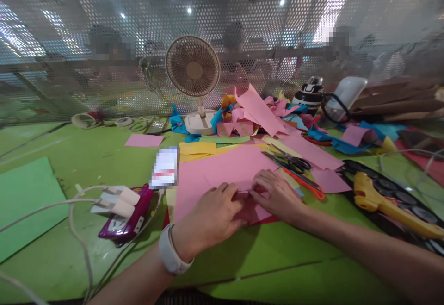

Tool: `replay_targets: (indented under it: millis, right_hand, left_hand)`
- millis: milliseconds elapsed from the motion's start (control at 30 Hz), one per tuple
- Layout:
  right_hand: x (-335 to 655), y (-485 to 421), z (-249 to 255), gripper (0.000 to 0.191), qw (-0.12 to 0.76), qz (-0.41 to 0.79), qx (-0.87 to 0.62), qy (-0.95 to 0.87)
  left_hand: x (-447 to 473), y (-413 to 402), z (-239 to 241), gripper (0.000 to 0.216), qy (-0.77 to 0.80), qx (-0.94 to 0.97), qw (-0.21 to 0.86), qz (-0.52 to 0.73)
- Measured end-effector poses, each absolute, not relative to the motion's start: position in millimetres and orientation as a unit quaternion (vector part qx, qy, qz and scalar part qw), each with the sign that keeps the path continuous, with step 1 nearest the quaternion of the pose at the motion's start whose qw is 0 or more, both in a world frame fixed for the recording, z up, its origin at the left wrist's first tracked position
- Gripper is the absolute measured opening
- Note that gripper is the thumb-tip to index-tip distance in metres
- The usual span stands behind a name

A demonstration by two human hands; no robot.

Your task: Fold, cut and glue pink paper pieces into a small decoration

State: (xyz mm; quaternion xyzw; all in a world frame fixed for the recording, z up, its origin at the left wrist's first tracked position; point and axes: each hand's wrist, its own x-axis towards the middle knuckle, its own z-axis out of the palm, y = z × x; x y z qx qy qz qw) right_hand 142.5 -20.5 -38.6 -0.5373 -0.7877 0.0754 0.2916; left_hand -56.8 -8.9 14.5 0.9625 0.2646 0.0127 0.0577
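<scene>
Both hands work close together over a large sheet of pink paper (222, 168) on the green table. My left hand (217, 212), with a pale band on its wrist, has its fingers curled in a pinch. Facing it, my right hand (275, 196) is closed too, thumb and fingertips together. A small folded piece of pink paper (244, 195) shows between the fingertips, mostly hidden by them. Black-handled scissors (298, 162) lie just beyond my right hand, beside an orange cutter (312, 187). Yellow paper (197, 149) shows past the far edge of the pink sheet.
A purple power strip (126, 226) with white plugs and cables, and a phone (164, 168), lie left. A fan (193, 66) and heaped paper scraps (256, 106) stand behind. At right, a yellow glue gun (388, 201) rests on a black tray (405, 196). Green paper (31, 203) lies far left.
</scene>
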Motion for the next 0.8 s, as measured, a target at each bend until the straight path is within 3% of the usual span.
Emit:
replay_targets:
  millis: [800]
  right_hand:
    - [143.8,-20.6,-36.6,0.008,0.287,0.078,-0.525,-0.797]
  left_hand:
    - [-54.7,-9.2,15.1,0.033,0.266,0.962,0.055,0.014]
